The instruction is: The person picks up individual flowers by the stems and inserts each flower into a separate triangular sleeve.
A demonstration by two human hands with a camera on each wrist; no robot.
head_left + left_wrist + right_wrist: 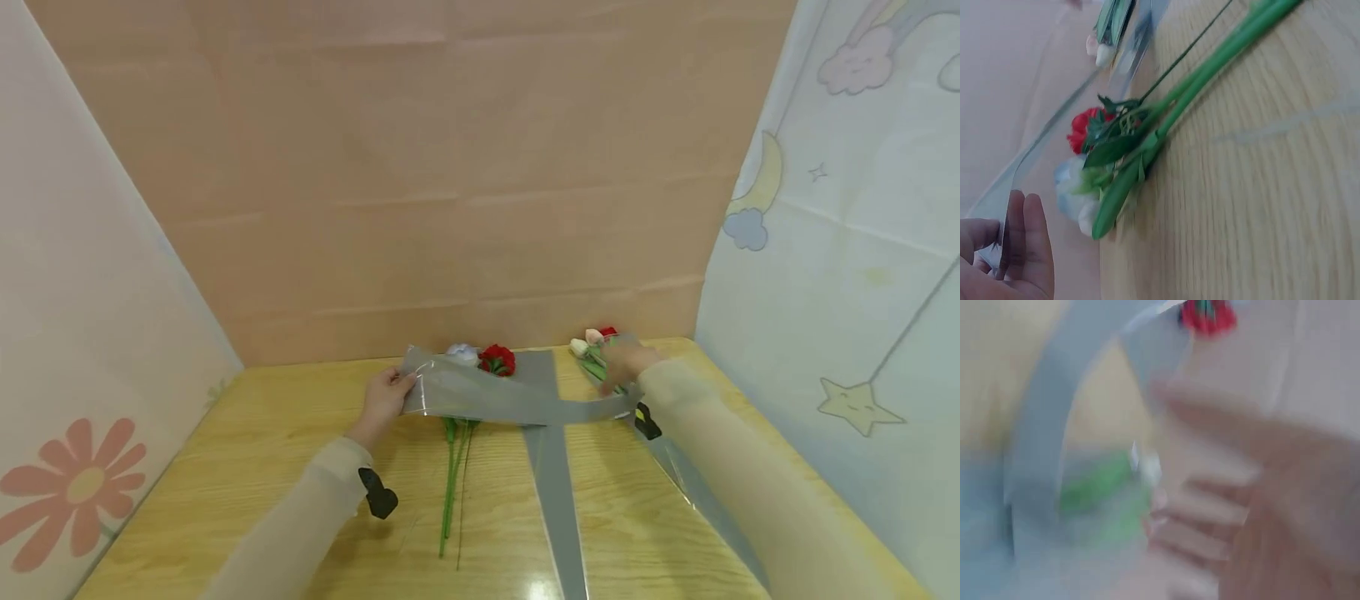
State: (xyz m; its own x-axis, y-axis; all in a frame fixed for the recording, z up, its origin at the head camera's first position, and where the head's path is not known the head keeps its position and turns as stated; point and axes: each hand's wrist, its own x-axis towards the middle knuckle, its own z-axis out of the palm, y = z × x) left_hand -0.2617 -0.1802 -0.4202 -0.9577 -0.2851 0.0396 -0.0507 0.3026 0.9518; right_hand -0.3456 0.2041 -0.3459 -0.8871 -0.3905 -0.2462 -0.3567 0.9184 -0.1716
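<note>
My left hand pinches the left end of a grey, see-through wrapping sheet between thumb and fingers. Under and behind that sheet lie a red flower and a pale blue-white flower, their green stems pointing toward me. In the left wrist view the sheet's edge runs up from the fingers, apart from the red bloom. Over at the back right, my right hand is above a wrapped bunch of tulips. Its fingers look spread and motion-blurred in the right wrist view, with nothing gripped.
A grey strip of the sheeting runs down the wooden table toward me. More clear-grey film lies beneath my right forearm. A tan backdrop stands at the table's back edge, with printed panels at both sides.
</note>
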